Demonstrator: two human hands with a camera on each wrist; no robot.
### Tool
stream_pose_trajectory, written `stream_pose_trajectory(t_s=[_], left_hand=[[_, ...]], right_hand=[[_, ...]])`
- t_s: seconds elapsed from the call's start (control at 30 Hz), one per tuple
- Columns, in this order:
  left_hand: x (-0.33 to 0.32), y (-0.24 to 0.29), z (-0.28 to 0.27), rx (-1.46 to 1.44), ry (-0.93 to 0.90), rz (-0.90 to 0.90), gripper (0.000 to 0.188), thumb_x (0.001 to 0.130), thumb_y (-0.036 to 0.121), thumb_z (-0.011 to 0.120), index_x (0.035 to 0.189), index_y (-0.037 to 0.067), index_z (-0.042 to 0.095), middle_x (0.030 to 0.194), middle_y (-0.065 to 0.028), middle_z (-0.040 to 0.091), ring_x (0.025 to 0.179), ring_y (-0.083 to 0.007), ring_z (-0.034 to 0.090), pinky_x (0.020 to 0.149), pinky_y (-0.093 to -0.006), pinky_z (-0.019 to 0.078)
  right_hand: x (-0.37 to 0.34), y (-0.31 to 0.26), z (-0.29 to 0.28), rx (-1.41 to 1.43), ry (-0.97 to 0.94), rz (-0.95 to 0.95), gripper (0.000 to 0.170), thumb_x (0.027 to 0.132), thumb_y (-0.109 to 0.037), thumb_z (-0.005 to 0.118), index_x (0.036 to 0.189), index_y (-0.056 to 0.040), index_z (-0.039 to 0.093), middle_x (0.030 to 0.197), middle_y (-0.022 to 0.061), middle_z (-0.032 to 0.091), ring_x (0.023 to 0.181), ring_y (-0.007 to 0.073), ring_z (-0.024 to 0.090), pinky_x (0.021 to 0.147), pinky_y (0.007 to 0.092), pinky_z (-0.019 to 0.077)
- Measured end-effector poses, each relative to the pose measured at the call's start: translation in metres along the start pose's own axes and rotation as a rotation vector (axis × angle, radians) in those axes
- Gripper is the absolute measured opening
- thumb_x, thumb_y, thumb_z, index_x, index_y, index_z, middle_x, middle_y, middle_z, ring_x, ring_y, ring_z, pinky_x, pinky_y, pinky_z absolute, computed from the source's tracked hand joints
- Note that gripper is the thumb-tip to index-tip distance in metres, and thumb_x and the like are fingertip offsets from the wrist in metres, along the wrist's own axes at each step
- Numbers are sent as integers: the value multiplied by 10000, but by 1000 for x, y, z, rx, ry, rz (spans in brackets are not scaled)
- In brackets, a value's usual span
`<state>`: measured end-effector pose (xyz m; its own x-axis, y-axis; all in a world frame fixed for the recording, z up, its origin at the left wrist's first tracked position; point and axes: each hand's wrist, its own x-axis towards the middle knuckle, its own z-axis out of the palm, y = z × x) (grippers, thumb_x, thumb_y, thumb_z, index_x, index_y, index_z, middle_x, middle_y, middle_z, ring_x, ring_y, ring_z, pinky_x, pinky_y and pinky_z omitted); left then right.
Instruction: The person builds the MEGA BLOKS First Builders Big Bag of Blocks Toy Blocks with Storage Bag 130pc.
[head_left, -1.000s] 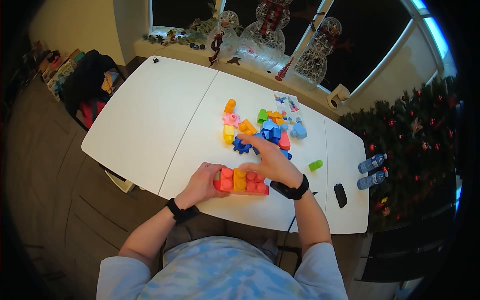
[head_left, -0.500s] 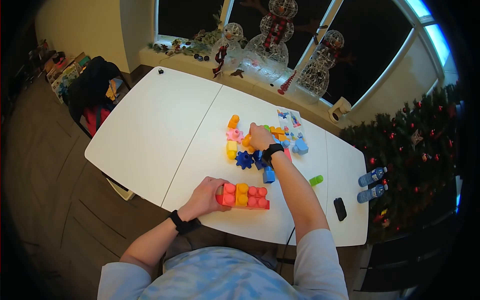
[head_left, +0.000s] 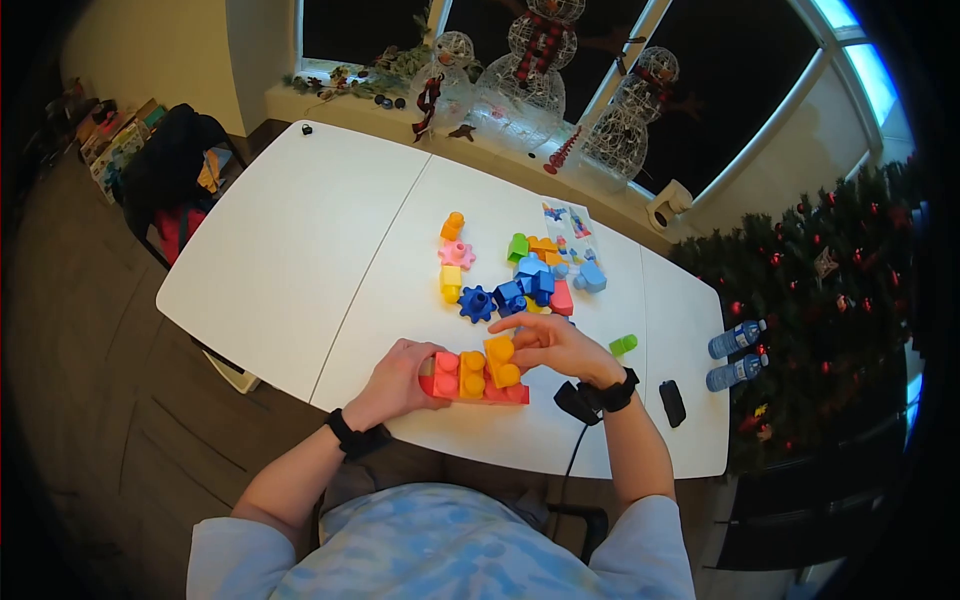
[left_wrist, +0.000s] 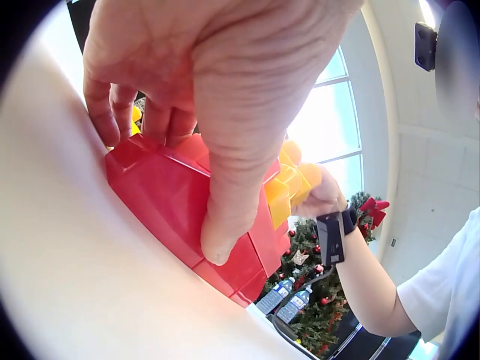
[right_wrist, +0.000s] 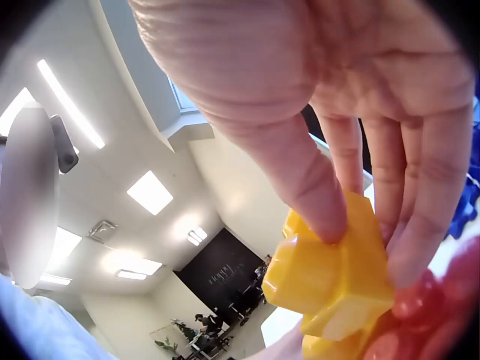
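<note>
A long red toy building block point(left_wrist: 172, 202) lies on the table near its front edge, carrying a coral block point(head_left: 447, 374) and a yellow-orange block point(head_left: 472, 376) on top. My left hand point(head_left: 402, 382) grips its left end, with the thumb along one side and the fingers on the other. Between thumb and fingers, my right hand point(head_left: 565, 350) pinches a second yellow-orange block point(right_wrist: 341, 270), tilted close over the right part of the stack. The held block partly hides that part in the head view.
Behind my hands, loose blocks include a dark blue gear point(head_left: 478, 304), pink gear point(head_left: 457, 255), yellow block point(head_left: 451, 284) and a blue cluster point(head_left: 535, 280). A green block point(head_left: 623, 345), phone point(head_left: 672, 403) and two water bottles point(head_left: 735, 340) lie to the right. A cable point(head_left: 571, 450) hangs from my right wrist.
My right hand reached out to the loose blocks, picked up a yellow-orange block beside the pink gear and came back over the red stack. The left hand stayed on the stack.
</note>
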<state>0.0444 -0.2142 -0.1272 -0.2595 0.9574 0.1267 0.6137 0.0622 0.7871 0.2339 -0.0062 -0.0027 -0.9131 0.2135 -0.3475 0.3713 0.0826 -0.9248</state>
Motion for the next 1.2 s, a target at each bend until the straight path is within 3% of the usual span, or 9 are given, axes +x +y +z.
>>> stream_pose_trajectory(t_s=[0.17,0.27,0.33,0.47,0.57,0.63,0.67,0.87,1.2], left_hand=[[0,1,0,5,2,-16,724,614,295,969,1252,111,680,1192,-87,702,1146,-324,603,1028,-417,511],[0,-1,0,17,15,18,732,617,270,953,1273,115,666,1191,-113,688,1139,-331,599,1007,-426,525],[0,-3,1,22,20,21,728,618,269,952,1271,115,667,1190,-109,690,1138,-330,599,1007,-426,524],[1,-3,1,38,8,6,726,612,302,973,1249,112,681,1193,-95,700,1150,-324,604,1029,-420,509],[1,0,0,50,11,7,728,606,298,977,1243,107,681,1193,-93,700,1143,-318,607,1023,-417,513],[0,2,0,49,14,13,725,605,290,978,1241,105,681,1194,-91,700,1141,-311,607,1019,-412,515],[1,3,0,44,22,16,723,605,283,978,1239,104,681,1195,-89,700,1139,-305,608,1015,-406,517],[1,7,-1,42,8,-10,714,609,256,977,1239,104,678,1196,-83,701,1128,-294,609,1012,-398,520],[0,9,-1,20,11,-27,717,603,234,981,1234,100,671,1202,-82,694,1128,-296,608,1000,-402,526]], right_hand=[[-7,32,14,23,64,0,419,903,-41,710,1314,-38,631,946,39,703,858,93,677,776,253,559],[-6,35,18,-122,171,-27,422,873,-79,749,1282,-41,653,942,42,699,849,109,674,758,267,554],[-8,32,22,-411,258,-102,430,853,-116,775,1263,-43,666,1001,70,693,850,140,675,749,282,553],[-16,23,27,-509,343,-145,427,856,-120,772,1262,-41,664,1095,91,682,848,153,678,748,285,556],[-31,10,34,-390,394,-227,483,863,-156,795,1308,-49,641,1237,128,652,982,221,689,837,331,567],[-41,8,45,-572,357,-385,599,834,-176,849,1378,-83,615,1336,129,637,1138,258,651,934,356,559],[-42,13,49,-676,341,-344,718,808,-200,871,1444,-90,555,1404,164,596,1253,332,598,1017,401,532],[-29,27,64,-737,373,-357,815,792,-175,862,1498,-101,461,1370,172,592,1234,364,598,1034,438,513],[-12,42,63,-689,380,-382,812,743,-107,887,1462,-88,510,1281,175,652,1145,363,651,992,413,550]])
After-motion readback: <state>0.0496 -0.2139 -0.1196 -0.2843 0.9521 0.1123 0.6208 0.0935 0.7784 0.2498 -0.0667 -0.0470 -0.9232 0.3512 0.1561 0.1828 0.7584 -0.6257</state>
